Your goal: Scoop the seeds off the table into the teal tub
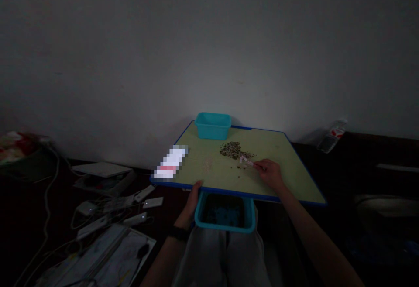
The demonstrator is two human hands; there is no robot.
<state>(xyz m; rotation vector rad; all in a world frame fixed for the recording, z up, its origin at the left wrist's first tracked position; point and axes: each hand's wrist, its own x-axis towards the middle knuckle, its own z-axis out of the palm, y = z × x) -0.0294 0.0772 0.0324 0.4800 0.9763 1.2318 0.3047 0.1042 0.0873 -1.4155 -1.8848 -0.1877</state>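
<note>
A small green table with a blue rim (294, 169) stands before me against a pale wall. A pile of dark seeds or grains (234, 150) lies near its middle. My right hand (270, 173) rests on the tabletop just right of the pile, fingers closed on a small pink tool (246, 161) whose tip touches the pile's edge. My left hand (193, 199) holds a teal tub (225, 213) on my lap, just under the table's front edge. A second teal tub (213, 125) stands at the table's far edge.
A blurred white and pink item (170, 163) lies on the table's left edge. Cables, power adapters and papers (108, 217) clutter the dark floor at left. A plastic bottle (332, 135) lies by the wall at right. The room is dim.
</note>
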